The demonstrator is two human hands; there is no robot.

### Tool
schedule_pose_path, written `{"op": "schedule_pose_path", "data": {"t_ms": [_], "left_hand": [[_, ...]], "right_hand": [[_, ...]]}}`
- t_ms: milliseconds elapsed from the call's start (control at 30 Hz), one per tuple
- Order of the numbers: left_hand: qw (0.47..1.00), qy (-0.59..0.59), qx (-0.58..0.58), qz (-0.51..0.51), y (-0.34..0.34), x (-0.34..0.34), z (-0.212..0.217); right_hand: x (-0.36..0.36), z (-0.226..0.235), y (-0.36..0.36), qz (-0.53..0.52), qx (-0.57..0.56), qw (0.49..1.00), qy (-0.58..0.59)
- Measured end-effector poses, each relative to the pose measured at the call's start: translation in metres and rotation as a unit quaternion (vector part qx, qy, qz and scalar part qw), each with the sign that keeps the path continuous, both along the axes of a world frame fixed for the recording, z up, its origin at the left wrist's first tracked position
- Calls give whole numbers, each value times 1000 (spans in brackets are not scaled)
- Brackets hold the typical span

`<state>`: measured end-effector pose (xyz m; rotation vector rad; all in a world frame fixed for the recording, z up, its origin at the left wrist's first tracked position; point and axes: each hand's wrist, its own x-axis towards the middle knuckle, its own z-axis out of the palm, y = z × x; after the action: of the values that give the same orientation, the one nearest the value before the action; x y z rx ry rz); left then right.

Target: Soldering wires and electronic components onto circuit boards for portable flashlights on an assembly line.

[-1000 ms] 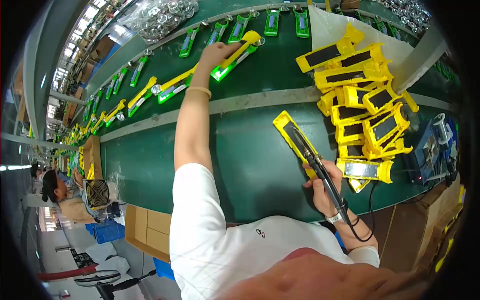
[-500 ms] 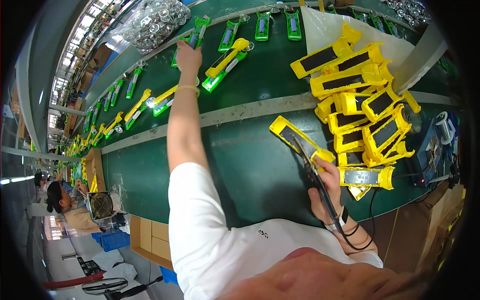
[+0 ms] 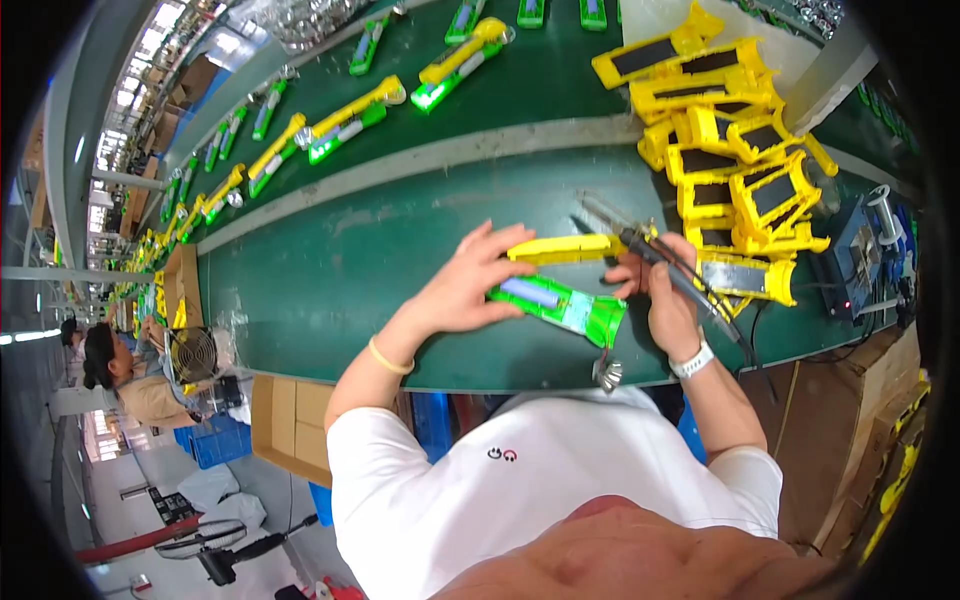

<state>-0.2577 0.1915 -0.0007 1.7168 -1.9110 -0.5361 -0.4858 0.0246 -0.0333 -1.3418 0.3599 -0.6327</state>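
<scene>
My left hand [image 3: 465, 283] grips the left end of a green flashlight housing [image 3: 600, 318], its fingers also touching a yellow half-shell [image 3: 565, 248]. A blue cylindrical battery [image 3: 532, 292] lies inside the green housing, and a small silver reflector [image 3: 607, 374] hangs by wires from its right end. The yellow half-shell stands on edge just beyond it. My right hand [image 3: 672, 305] is closed around a soldering iron [image 3: 700, 290] whose tip points away to the upper left. Its fingers also reach the right ends of both parts; their exact contact is hard to make out.
Yellow half-shells [image 3: 765, 190] are heaped to the right, beside a blue soldering station [image 3: 850, 265] with a wire spool. Paired green and yellow housings [image 3: 350, 125] line the far strip. A fan [image 3: 193, 353], a cardboard box [image 3: 290, 425] and a co-worker [image 3: 125, 370] are at left.
My left hand has come back from the far row with a green housing. The yellow half-shell in my right hand has turned on edge and moved beside it; the soldering iron stays in that hand.
</scene>
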Motion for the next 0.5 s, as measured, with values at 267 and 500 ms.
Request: {"op": "schedule_pose_path", "data": {"t_ms": [267, 500], "left_hand": [[984, -153, -93, 20, -2, -13, 8], [975, -151, -141, 83, -34, -21, 10]], "right_hand": [[-12, 5, -8, -197, -107, 964, -141], [-21, 2, -6, -211, -140, 958, -138]]}}
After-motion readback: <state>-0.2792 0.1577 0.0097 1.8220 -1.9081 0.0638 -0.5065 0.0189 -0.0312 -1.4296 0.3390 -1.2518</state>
